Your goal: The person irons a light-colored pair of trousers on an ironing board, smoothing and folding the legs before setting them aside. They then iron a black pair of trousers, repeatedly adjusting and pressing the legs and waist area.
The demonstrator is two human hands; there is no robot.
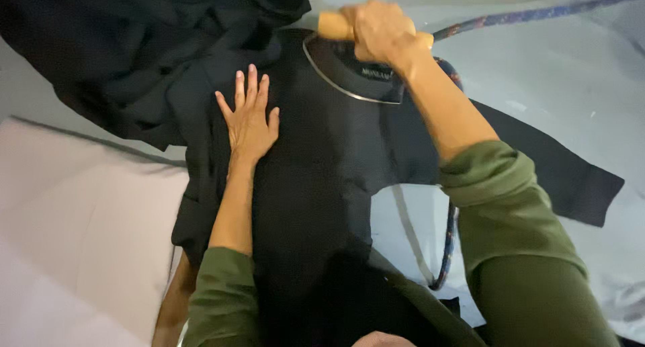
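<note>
Iron [356, 71] sits on dark garment [316, 186], tip pointing left, long axis crosswise. Right hand [379, 31] clenched on its wooden handle [334, 26]. Left hand [250, 118] flat, fingers spread, pressing cloth just left of iron. Cord [537, 14] trails right of iron over pale worktop [571, 105].

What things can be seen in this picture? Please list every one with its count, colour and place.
garment: one, black, spread flat in the middle.
cloth pile: one, black, bunched at upper left.
iron: one, dark body with pale wooden handle, on the garment near the top.
cord: one, blue speckled, from the iron to the upper right.
work surface: one, whitish, under everything.
left hand: one, flat on the garment, green sleeve.
right hand: one, gripping the iron handle, green sleeve.
</note>
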